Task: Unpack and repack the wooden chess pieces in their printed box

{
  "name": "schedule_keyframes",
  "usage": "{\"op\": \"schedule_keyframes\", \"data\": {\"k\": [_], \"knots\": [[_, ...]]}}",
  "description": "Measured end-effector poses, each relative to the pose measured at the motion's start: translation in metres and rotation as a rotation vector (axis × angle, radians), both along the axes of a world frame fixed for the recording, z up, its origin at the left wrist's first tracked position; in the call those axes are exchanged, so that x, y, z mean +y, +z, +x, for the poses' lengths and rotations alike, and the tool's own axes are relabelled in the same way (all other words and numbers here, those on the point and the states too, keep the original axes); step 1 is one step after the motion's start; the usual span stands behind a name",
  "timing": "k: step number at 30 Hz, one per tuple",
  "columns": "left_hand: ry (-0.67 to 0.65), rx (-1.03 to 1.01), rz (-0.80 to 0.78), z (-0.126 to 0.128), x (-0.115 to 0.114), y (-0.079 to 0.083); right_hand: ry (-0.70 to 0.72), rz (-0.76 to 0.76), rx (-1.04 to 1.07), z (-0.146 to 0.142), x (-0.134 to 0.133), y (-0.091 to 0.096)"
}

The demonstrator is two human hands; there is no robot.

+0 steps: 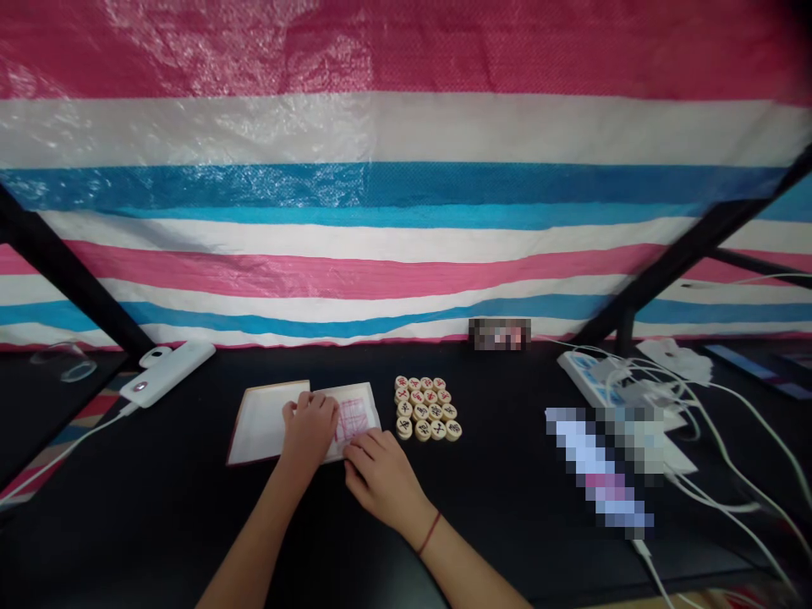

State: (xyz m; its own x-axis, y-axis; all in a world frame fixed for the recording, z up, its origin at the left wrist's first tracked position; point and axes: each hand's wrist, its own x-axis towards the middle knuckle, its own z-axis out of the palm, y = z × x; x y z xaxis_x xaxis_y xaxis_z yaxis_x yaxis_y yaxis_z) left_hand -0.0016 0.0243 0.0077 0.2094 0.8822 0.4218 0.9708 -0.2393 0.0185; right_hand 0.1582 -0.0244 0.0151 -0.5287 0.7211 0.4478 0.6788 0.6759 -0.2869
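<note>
A shallow white box (356,397) lies on the black table, a red printed pattern showing on its inside. Directly left of it is a second white tray-like half (263,423) with a brown rim; whether the two are joined is hidden by my hand. My left hand (312,425) is closed over the edge where they meet, fingers bent. With its fingers curled, my right hand (382,474) grips the box's front right corner. To the right, round Chinese chess pieces (428,410) stand in neat rows, some with red characters, some with black.
A white power bank (168,374) with a cable lies at the back left. On the right are a blurred phone (600,469), a power strip (584,378) and tangled white cables. A small blurred device (499,334) stands by the striped sheet (381,271) behind the table.
</note>
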Motion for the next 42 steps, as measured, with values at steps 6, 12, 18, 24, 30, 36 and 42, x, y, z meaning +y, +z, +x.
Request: {"op": "schedule_keyframes", "data": {"k": [6,12,18,24,30,36,42], "knots": [[-0.012,-0.126,0.041,-0.001,-0.001,0.001,-0.015,-0.017,0.171,0.001,-0.001,0.002],[-0.226,-0.629,-0.108,-0.006,-0.007,0.014,-0.170,0.041,0.335,0.006,-0.001,0.005],[-0.323,-1.071,-0.320,0.003,-0.018,0.021,-0.153,0.000,0.419,0.011,-0.002,0.006],[-0.314,-1.154,-0.430,0.008,-0.020,0.014,-0.088,0.020,0.528,0.014,0.002,0.005],[-0.228,-1.098,-0.324,0.007,-0.017,0.007,-0.097,0.045,0.591,0.013,0.004,0.003],[-0.158,-0.949,-0.205,-0.001,-0.015,0.016,-0.263,0.070,0.694,0.041,-0.002,0.007],[-0.361,-0.527,-0.217,-0.005,-0.016,0.025,-0.447,-0.135,0.641,0.100,-0.038,-0.006]]}}
